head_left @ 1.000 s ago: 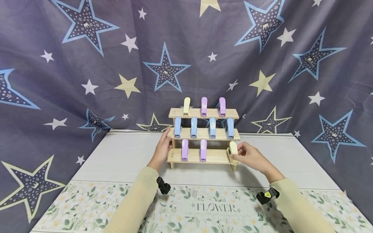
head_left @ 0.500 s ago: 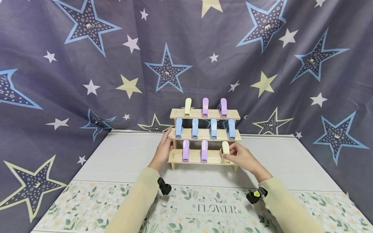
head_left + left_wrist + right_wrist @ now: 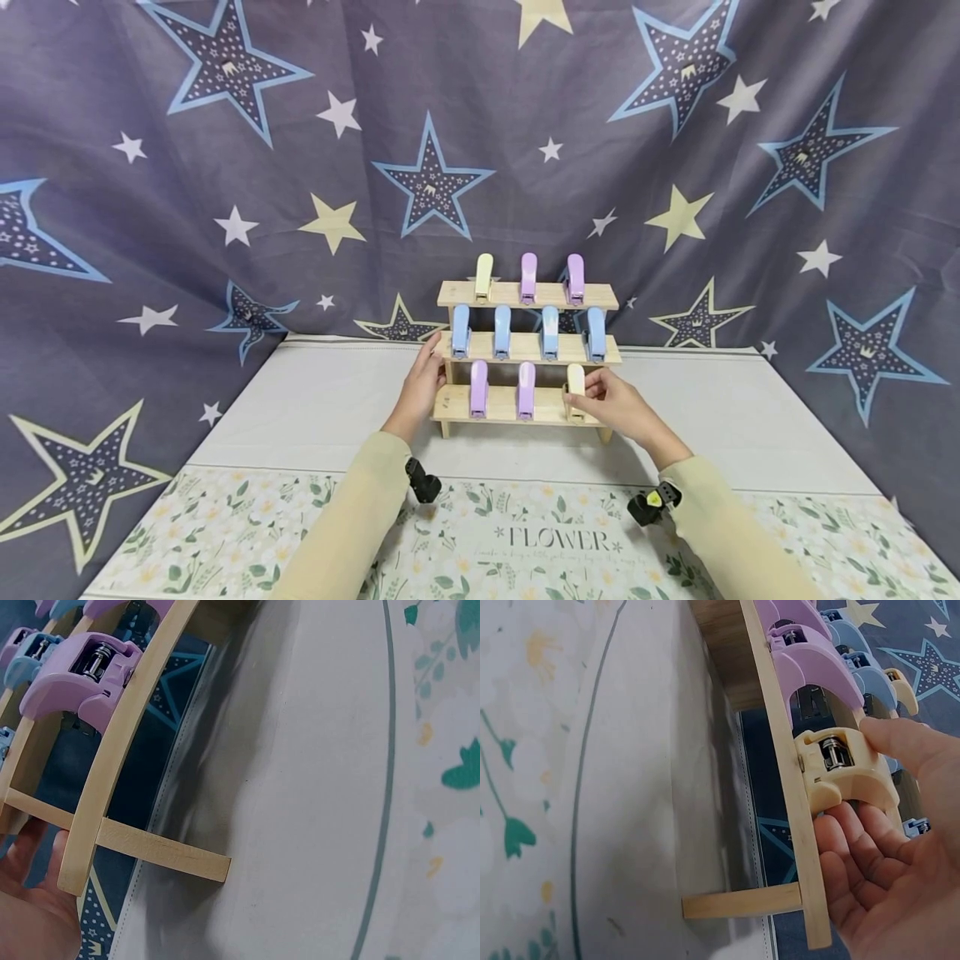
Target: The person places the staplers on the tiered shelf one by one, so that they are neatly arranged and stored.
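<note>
A three-tier wooden display stand [image 3: 450, 402] holds small pastel hole punches. My right hand [image 3: 621, 408] pinches a cream-yellow hole punch [image 3: 851, 769] at the right of the bottom shelf, thumb on one side and fingertips on the other. That punch sits upright on the shelf, handle up. Beside it stand two purple hole punches [image 3: 526, 390] in a row. My left hand [image 3: 417, 390] holds the stand's left side, its fingers at the end frame; in the left wrist view some of the fingers are hidden behind the wood.
Several blue hole punches [image 3: 502, 332] line the middle shelf. On the top shelf are a yellow punch [image 3: 483, 277] and two purple ones. The stand rests on a white table cover [image 3: 330, 400] with a floral front strip, before a starry curtain [image 3: 300, 125].
My right hand has slid the cream-yellow hole punch leftward along the bottom shelf, in from the right end, and it now stands straighter. The left hand has stayed on the stand.
</note>
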The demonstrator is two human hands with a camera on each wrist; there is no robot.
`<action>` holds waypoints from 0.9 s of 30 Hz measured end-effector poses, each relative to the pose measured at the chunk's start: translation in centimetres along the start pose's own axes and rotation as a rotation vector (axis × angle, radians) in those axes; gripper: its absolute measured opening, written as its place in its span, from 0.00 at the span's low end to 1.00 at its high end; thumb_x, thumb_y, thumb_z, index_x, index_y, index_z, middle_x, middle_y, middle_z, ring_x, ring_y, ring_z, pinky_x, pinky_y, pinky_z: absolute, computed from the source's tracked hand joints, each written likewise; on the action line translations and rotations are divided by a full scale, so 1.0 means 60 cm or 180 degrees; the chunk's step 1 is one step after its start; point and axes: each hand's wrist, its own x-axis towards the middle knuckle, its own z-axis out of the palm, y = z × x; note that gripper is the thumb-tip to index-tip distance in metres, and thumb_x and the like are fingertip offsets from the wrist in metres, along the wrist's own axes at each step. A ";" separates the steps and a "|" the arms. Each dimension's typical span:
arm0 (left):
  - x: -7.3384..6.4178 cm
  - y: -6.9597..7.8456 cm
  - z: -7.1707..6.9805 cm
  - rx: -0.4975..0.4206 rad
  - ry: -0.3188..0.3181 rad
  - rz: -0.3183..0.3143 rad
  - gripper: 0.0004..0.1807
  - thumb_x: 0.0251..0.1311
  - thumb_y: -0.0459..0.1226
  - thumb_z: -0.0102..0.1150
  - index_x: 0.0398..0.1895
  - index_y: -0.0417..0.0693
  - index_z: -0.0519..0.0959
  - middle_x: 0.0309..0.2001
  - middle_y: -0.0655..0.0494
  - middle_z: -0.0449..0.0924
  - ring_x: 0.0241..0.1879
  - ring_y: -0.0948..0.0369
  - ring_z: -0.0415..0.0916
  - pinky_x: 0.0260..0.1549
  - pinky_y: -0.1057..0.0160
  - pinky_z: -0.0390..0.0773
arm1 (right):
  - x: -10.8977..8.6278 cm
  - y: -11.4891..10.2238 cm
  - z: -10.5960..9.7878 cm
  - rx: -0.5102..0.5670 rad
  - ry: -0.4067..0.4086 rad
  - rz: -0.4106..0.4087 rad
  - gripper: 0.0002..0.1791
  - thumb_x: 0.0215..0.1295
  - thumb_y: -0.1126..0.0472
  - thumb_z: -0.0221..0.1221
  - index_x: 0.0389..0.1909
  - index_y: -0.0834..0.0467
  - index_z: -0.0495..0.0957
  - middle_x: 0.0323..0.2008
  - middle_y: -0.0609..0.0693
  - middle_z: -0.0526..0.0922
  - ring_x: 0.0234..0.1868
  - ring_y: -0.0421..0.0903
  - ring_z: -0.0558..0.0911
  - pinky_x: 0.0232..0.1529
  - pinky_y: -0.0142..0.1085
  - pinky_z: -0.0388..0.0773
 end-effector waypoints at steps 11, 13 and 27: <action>0.000 -0.002 -0.001 0.0054 0.0040 0.0068 0.27 0.80 0.44 0.29 0.80 0.65 0.53 0.76 0.46 0.56 0.72 0.47 0.58 0.70 0.50 0.62 | 0.002 0.001 0.000 0.0082 -0.0021 -0.0020 0.27 0.65 0.46 0.67 0.52 0.63 0.73 0.39 0.54 0.79 0.39 0.48 0.77 0.40 0.38 0.76; -0.001 -0.002 -0.001 0.0061 0.0059 0.0053 0.27 0.80 0.44 0.29 0.80 0.66 0.53 0.76 0.47 0.56 0.72 0.48 0.58 0.70 0.51 0.62 | 0.001 0.002 -0.001 0.0105 -0.0026 -0.0036 0.28 0.65 0.46 0.66 0.52 0.63 0.73 0.40 0.54 0.80 0.39 0.48 0.78 0.40 0.38 0.77; 0.003 0.003 -0.005 -0.0049 -0.0017 0.0041 0.28 0.80 0.43 0.31 0.81 0.58 0.51 0.74 0.41 0.59 0.71 0.45 0.60 0.69 0.49 0.63 | -0.010 0.018 -0.020 0.0235 -0.0052 -0.0272 0.19 0.71 0.49 0.61 0.48 0.62 0.77 0.37 0.56 0.83 0.37 0.48 0.81 0.37 0.36 0.79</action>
